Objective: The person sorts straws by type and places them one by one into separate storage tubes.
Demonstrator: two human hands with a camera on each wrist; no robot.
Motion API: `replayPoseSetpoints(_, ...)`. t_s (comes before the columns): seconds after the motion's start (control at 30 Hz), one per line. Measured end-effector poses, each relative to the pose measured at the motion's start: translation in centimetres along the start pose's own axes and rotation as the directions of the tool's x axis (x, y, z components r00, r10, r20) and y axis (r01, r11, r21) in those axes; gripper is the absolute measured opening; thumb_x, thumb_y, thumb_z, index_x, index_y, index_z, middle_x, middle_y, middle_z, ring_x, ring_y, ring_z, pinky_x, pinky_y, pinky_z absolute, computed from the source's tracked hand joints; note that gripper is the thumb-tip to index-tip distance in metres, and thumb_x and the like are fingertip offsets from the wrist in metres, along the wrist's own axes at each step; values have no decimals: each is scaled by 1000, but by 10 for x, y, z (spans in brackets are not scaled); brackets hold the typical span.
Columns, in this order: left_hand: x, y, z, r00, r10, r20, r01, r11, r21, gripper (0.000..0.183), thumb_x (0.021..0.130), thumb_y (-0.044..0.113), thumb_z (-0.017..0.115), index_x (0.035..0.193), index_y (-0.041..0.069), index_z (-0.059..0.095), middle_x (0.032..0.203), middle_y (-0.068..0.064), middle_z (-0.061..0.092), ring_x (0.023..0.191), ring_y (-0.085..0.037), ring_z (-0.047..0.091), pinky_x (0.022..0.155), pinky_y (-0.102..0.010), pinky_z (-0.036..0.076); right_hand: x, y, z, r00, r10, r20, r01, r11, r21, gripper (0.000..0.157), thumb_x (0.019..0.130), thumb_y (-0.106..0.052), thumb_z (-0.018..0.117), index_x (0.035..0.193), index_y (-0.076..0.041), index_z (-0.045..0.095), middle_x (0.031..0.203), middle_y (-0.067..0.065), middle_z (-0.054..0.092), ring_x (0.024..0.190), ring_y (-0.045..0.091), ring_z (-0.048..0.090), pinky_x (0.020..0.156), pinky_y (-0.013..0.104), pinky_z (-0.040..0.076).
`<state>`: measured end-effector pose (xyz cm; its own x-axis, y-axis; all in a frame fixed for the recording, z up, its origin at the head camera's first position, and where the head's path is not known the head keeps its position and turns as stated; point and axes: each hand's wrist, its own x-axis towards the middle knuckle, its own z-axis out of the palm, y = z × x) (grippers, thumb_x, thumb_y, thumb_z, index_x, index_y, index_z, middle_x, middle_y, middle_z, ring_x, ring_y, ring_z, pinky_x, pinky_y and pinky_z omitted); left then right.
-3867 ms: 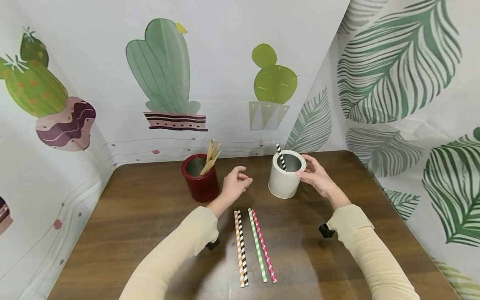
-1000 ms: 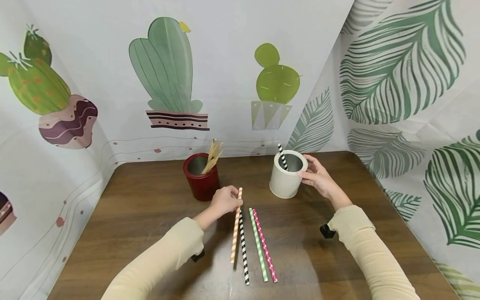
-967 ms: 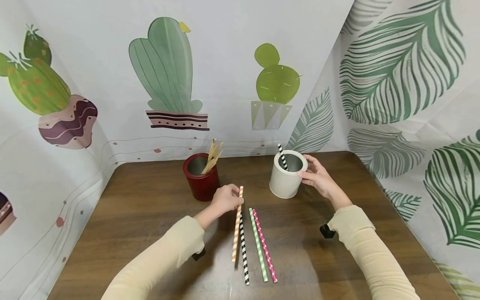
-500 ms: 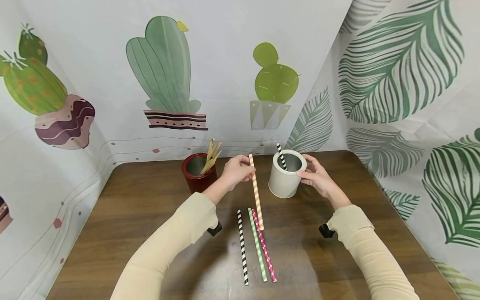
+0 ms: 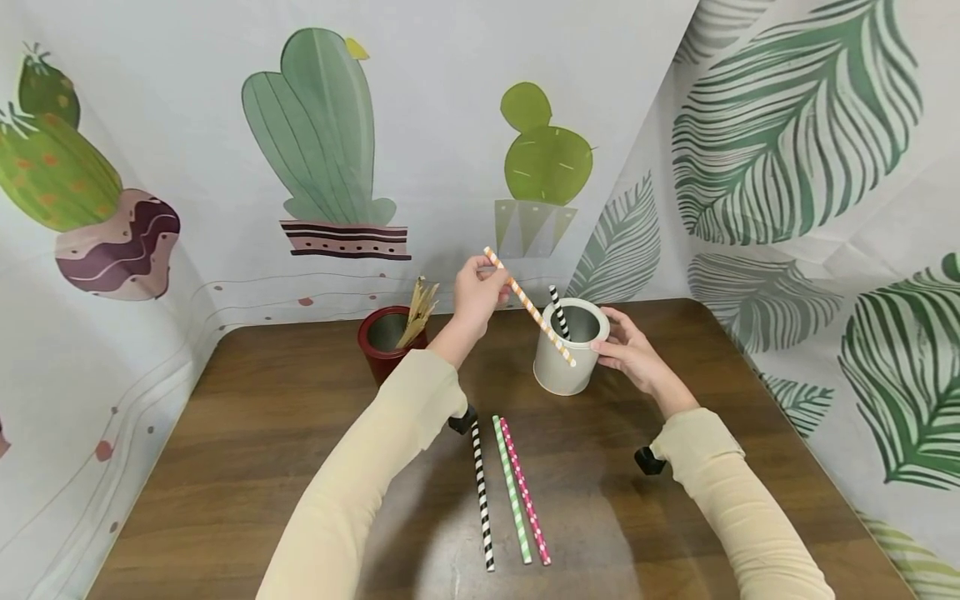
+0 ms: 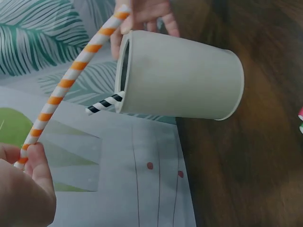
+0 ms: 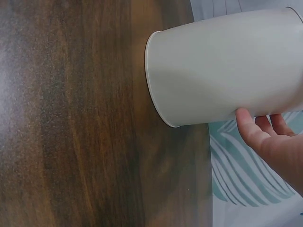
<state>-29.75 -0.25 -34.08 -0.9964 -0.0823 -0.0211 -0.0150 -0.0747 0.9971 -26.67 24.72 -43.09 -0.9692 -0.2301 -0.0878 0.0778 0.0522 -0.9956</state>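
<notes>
My left hand [image 5: 477,292] pinches an orange-and-white striped paper straw [image 5: 536,312] near its upper end. The straw slants down to the right, its lower end in front of the white can [image 5: 551,371]; whether they touch I cannot tell. My right hand [image 5: 630,352] grips that can's right side, thumb on the near side [image 7: 244,118]. The can stands upright on the table with a black-and-white striped straw [image 5: 558,310] leaning inside. Lying on the table are another black-and-white straw [image 5: 483,500], a green-and-white one [image 5: 513,496] and a pink dotted one [image 5: 527,496].
A dark red can [image 5: 381,367] holding dried stalks [image 5: 418,312] stands left of the white can, partly behind my left arm. The brown wooden table [image 5: 247,433] meets a printed cloth backdrop [image 5: 442,125] at its back edge.
My left hand has picked the orange-and-white straw up from the table, lifted it and carried it right, tilting it toward the white can. My right hand has stayed on the can.
</notes>
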Motion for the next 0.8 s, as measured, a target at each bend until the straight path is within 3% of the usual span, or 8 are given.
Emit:
replayPoseSetpoints(0.07, 2, 2, 1, 999, 11, -33, -12, 1000, -14, 25, 81, 6, 55, 106, 5, 50, 80, -3, 56, 70, -23, 62, 62, -26, 51, 0, 1, -1, 1000, -3, 4, 3, 1000, -5, 65, 84, -2, 54, 137, -15, 18, 121, 5, 35, 94, 2, 50, 82, 35, 46)
replayPoseSetpoints(0.23, 5, 5, 8, 991, 41, -125, -47, 998, -44, 20, 82, 8, 55, 102, 8, 51, 77, -2, 55, 65, -14, 60, 58, -23, 51, 1, 1, -1, 1000, -4, 7, 4, 1000, 2, 65, 83, -4, 57, 136, -16, 20, 118, 1, 36, 95, 3, 50, 83, 36, 45)
replayPoseSetpoints(0.4, 8, 1, 17, 975, 97, -202, -101, 995, -10, 20, 81, 9, 55, 101, 8, 52, 78, -2, 54, 73, -22, 63, 57, -23, 51, 0, 0, 0, 1000, -11, -2, 11, 1000, 20, 66, 83, -3, 57, 136, -16, 21, 116, -1, 37, 95, 3, 50, 80, 33, 46)
replayPoseSetpoints(0.57, 9, -12, 27, 963, 154, -220, -142, 988, 69, 22, 79, 7, 56, 102, 7, 54, 75, 1, 52, 71, -24, 63, 59, -27, 53, -1, 0, 0, 1000, -6, -7, 6, 1000, 29, 66, 83, -3, 57, 137, -15, 20, 121, 4, 36, 97, 5, 49, 79, 31, 47)
replayPoseSetpoints(0.8, 6, -30, 39, 957, 197, -213, -155, 968, 199, 20, 79, 10, 57, 99, 9, 55, 78, -4, 58, 56, -9, 57, 51, -20, 48, -2, 0, 1, 1000, -10, -3, 10, 1000, 23, 65, 83, -5, 57, 136, -15, 21, 128, 12, 31, 96, 4, 49, 79, 31, 46)
